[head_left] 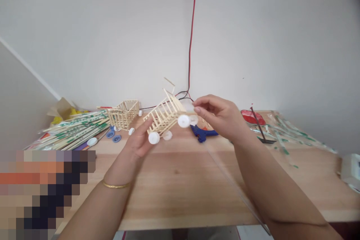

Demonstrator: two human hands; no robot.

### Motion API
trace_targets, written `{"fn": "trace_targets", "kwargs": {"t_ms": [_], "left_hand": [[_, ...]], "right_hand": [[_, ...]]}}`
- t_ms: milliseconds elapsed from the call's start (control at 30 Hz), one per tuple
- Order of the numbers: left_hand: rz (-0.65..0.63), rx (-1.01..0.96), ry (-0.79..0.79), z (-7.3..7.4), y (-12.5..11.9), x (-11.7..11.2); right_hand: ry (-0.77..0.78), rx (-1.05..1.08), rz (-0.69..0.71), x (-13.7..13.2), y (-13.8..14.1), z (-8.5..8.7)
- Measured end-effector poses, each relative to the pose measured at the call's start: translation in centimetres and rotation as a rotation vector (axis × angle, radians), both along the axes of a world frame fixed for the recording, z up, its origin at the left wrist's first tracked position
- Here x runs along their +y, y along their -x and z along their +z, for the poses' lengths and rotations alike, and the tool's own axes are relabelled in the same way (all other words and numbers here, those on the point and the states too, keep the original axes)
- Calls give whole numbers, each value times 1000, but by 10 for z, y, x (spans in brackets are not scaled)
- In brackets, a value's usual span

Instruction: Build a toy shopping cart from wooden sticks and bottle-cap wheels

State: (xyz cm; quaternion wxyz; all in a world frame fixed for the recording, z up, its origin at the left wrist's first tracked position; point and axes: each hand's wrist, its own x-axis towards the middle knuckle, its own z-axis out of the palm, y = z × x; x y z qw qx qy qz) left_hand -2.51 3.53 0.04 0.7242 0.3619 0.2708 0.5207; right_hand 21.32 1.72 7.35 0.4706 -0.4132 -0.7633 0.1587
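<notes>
A small cart built of thin wooden sticks (164,114), with white round wheels, is held above the wooden table (180,187). My left hand (139,140) grips it from below, fingers closed on its lower side. My right hand (218,116) is at the cart's right end, fingertips pinched near a white wheel (183,120). A second stick basket (125,112) stands on the table behind the left hand.
A pile of wrapped chopsticks (74,131) lies at the left with blue and white caps (114,137) nearby. A blue glue gun (202,133) lies behind the hands, and a red and black cable (191,45) hangs down the wall. Wrappers (284,135) and a red object (251,117) lie at right.
</notes>
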Motion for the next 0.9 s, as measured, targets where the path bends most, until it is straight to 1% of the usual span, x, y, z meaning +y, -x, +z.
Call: {"fn": "trace_targets", "kwargs": {"t_ms": [100, 167, 333, 400, 467, 533, 667, 733, 800, 900], "left_hand": [[-95, -102, 128, 0, -5, -3], [-137, -149, 176, -1, -9, -5], [-142, -288, 235, -5, -17, -8], [-148, -344, 232, -6, -18, -9], [-150, -384, 221, -6, -19, -10], [-141, -409, 214, -7, -20, -11], [-121, -425, 209, -7, -22, -11], [-117, -424, 219, -6, -24, -12], [-113, -421, 231, -6, -25, -12], [-113, -418, 229, -7, -27, -13]], "right_hand": [[-143, 7, -69, -8, 1, 8], [-218, -3, -100, -11, 3, 10], [-384, -15, -144, -9, 8, 7], [-396, 11, -177, -8, 10, 4], [-342, 39, -207, -6, 13, -1], [-234, 65, -209, -4, 18, -6], [44, 112, -119, 0, 30, -18], [150, 142, -75, 3, 35, -23], [211, 180, -35, 4, 38, -27], [248, 229, 23, 5, 42, -33]]}}
